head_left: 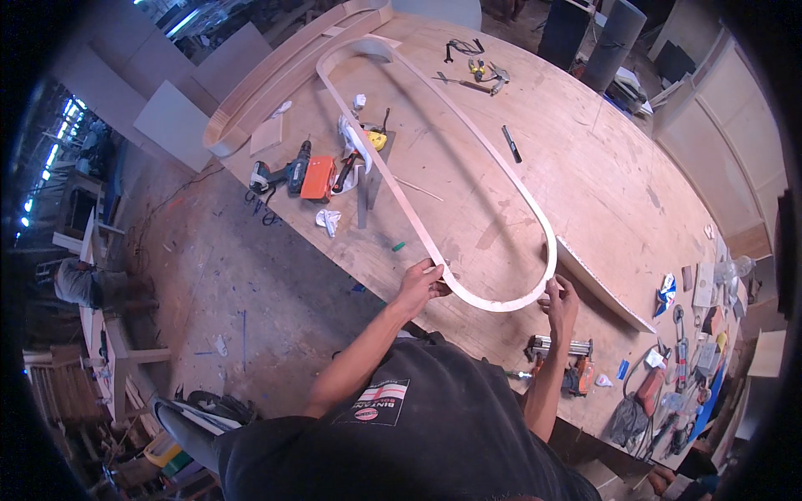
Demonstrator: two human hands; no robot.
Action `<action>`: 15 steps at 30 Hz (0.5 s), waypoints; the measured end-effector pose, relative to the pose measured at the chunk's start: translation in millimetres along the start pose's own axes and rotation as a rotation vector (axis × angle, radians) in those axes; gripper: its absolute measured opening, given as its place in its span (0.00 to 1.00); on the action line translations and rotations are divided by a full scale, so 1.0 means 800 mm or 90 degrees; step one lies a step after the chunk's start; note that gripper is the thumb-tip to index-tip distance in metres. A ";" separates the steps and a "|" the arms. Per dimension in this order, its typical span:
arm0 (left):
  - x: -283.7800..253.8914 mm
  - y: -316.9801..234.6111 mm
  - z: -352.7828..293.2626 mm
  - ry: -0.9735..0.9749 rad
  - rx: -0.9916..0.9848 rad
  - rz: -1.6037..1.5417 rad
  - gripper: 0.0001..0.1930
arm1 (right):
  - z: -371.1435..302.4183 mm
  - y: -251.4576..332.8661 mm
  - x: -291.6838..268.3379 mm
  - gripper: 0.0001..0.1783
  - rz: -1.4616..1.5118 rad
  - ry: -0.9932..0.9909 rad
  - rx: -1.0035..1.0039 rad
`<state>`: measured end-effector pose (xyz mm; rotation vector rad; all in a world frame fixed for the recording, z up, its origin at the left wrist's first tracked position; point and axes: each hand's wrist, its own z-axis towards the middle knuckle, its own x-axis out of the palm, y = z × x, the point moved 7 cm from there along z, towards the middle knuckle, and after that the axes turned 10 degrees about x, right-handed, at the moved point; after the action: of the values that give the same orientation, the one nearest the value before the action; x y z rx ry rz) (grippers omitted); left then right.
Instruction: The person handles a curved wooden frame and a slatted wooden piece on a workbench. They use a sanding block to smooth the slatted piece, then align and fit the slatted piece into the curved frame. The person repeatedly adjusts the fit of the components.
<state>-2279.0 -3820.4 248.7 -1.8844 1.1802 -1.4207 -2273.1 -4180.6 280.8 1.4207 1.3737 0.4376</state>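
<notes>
A long oval frame of bent pale wood (493, 306) stretches away from me across the plywood workbench (601, 184), its near rounded end close to my body. My left hand (422, 288) grips the left side of that end, fingers wrapped over the edge. On the opposite side of the curve, my right hand (561, 302) has its thumb and fingers closed on the rim. Inside and beneath the frame, the bench top shows. A curved strip with a pale edge (606, 288) lies just right of my right hand. Near my right forearm sits an orange and black nail gun (576, 376).
Left of the frame are a cordless drill (288, 173), an orange box (317, 178) and crumpled paper (328, 220). Another wooden oval frame (276, 75) lies at the far left edge. A hammer (497, 81) and marker (511, 144) lie beyond; clutter (681, 351) covers the right.
</notes>
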 end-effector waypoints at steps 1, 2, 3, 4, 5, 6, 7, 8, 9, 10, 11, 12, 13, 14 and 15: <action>0.000 0.000 0.001 0.002 0.002 -0.004 0.11 | 0.000 -0.001 0.004 0.31 0.015 0.018 0.012; 0.002 -0.001 0.002 0.002 0.003 0.000 0.11 | 0.000 0.002 0.007 0.30 0.030 0.035 0.022; 0.004 -0.002 0.002 0.002 0.004 0.003 0.11 | -0.001 0.003 0.007 0.29 0.041 0.038 0.031; 0.005 -0.003 0.003 0.002 0.005 0.006 0.10 | -0.002 0.002 0.008 0.29 0.051 0.041 0.040; 0.006 -0.003 0.003 -0.001 0.003 0.003 0.10 | -0.003 0.002 0.009 0.28 0.063 0.046 0.049; 0.008 -0.004 0.003 -0.003 0.001 -0.001 0.10 | -0.005 0.002 0.012 0.27 0.079 0.052 0.057; 0.008 -0.005 0.002 -0.006 -0.001 -0.005 0.10 | -0.007 0.003 0.014 0.25 0.095 0.058 0.064; 0.007 -0.005 0.002 -0.003 0.000 -0.004 0.10 | -0.009 0.001 0.015 0.24 0.111 0.062 0.073; 0.007 -0.006 0.002 0.000 0.001 -0.002 0.10 | -0.008 -0.002 0.016 0.22 0.122 0.075 0.071; 0.007 -0.006 0.002 0.004 0.002 -0.001 0.10 | -0.004 -0.009 0.017 0.21 0.132 0.087 0.068; 0.005 -0.004 0.002 -0.001 0.001 0.004 0.10 | -0.005 -0.009 0.021 0.19 0.142 0.101 0.067; 0.002 -0.002 0.003 -0.005 0.001 0.009 0.09 | -0.005 -0.009 0.022 0.18 0.150 0.105 0.064; 0.000 0.000 0.003 -0.008 0.000 0.014 0.09 | -0.007 -0.010 0.023 0.17 0.158 0.108 0.061; 0.000 0.001 0.003 -0.010 -0.002 0.014 0.08 | -0.009 -0.008 0.025 0.16 0.167 0.111 0.058; -0.001 0.002 0.004 -0.012 -0.004 0.015 0.08 | -0.012 -0.007 0.025 0.16 0.162 0.101 0.058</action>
<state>-2276.7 -3820.7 246.4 -1.8783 1.1956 -1.3860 -2278.2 -4160.2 271.7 1.6748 1.3571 0.6728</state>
